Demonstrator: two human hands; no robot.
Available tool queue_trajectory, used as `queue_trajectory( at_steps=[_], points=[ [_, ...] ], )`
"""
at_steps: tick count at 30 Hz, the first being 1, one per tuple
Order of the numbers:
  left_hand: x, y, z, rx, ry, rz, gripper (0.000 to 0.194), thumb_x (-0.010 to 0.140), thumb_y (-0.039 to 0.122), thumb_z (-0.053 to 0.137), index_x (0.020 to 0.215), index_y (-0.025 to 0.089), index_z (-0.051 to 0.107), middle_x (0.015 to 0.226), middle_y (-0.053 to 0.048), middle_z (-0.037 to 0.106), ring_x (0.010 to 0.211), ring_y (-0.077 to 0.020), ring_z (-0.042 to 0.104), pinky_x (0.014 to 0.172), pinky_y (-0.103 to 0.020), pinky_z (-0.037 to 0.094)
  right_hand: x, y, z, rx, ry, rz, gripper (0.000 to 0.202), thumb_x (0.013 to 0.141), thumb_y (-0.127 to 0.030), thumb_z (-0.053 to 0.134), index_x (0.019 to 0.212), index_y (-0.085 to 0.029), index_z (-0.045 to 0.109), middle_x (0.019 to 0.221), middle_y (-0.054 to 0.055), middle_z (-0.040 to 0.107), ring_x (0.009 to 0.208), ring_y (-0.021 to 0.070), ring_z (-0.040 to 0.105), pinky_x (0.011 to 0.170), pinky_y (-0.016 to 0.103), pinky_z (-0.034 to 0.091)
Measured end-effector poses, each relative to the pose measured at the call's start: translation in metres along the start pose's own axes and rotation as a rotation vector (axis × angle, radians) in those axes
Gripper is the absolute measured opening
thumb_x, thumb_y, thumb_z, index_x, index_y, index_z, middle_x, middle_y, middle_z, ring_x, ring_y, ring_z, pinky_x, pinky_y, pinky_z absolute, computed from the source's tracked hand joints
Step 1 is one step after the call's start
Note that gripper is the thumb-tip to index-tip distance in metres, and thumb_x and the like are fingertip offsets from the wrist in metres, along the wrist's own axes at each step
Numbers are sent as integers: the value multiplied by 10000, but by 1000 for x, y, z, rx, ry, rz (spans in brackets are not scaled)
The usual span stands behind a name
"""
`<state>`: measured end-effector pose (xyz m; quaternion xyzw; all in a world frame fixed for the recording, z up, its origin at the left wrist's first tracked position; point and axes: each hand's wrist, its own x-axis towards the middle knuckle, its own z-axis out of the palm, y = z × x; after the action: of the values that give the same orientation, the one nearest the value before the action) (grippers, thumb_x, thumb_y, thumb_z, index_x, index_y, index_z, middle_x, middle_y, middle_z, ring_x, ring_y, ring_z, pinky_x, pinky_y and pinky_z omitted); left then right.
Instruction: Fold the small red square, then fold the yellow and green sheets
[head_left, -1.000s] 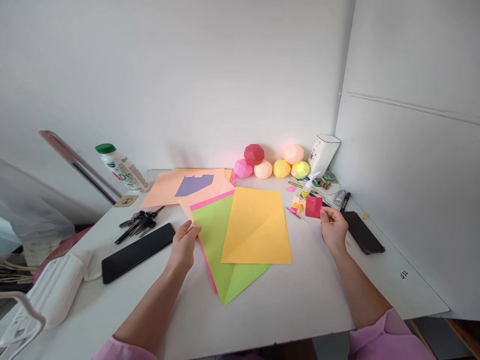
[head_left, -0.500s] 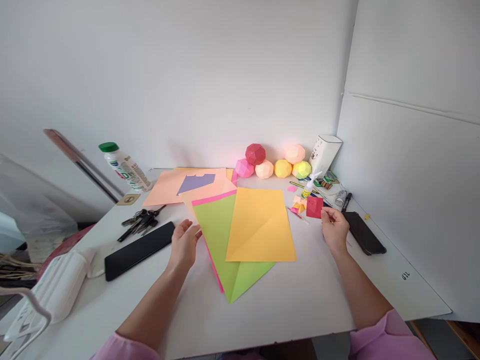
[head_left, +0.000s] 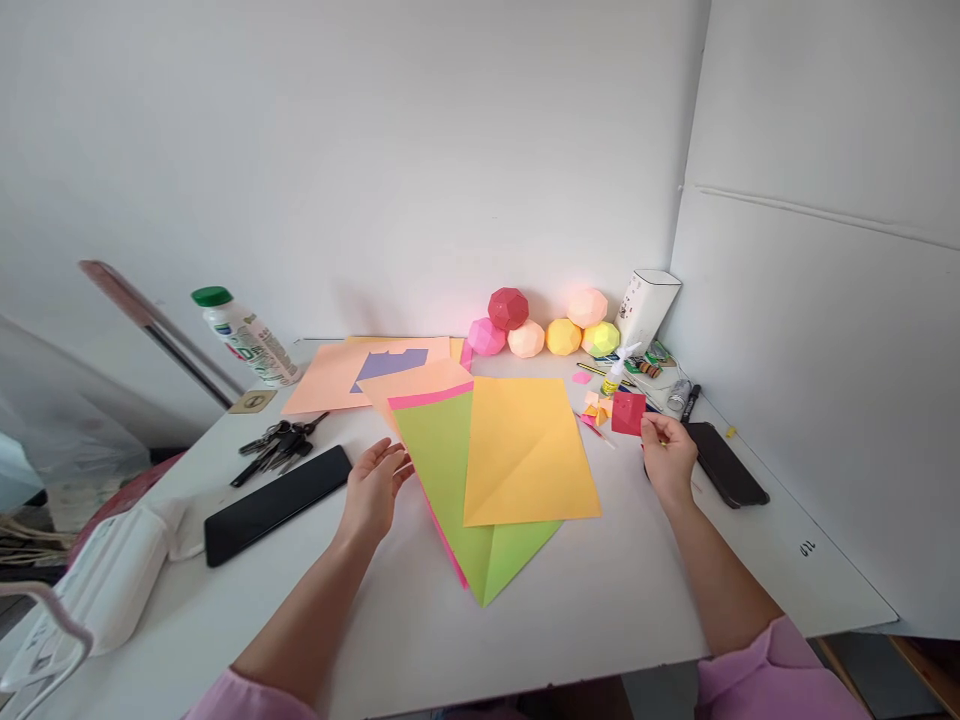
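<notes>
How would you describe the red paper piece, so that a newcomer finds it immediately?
At the white table, find the right hand. It pinches the red paper piece: roughly square, larger and darker than the orange and pink paper scraps beside it.

Posture of both arms: my left forearm (head_left: 304,610) and right forearm (head_left: 721,570) reached in past the near edge of the table (head_left: 600,610); my left hand (head_left: 373,490) was loosely curled, my right hand (head_left: 670,462) pinched, nearer the right edge.
</notes>
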<state>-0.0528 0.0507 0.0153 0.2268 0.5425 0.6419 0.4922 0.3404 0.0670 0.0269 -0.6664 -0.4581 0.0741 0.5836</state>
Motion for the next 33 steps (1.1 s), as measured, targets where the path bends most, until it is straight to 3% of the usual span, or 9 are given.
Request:
queue_trajectory(
  at_steps=[12,22,33],
  points=[
    [-2,-3,0,88,-68,-42,382,763,164,618,1126,153,500,1010,-102,659,864,-203,653,804,-377,517,11,5,-7,-101,56,53,307,728,-393,555,863,-153,690,832,96,706,746,223,623,713,351,491],
    [-9,2,3,100,-95,-38,335,735,178,633,1061,144,563,1033,-106,657,847,-199,654,845,-397,507,11,10,-6,-117,40,48,340,715,-434,568,847,-156,712,792,94,712,729,234,620,701,370,487],
    [-13,7,5,142,-106,-35,332,699,215,647,1021,152,593,1042,-116,664,895,-242,654,880,-432,479,17,14,-8,-140,43,80,277,697,-372,551,791,-154,694,772,101,717,707,238,631,703,372,492]
  ],
)
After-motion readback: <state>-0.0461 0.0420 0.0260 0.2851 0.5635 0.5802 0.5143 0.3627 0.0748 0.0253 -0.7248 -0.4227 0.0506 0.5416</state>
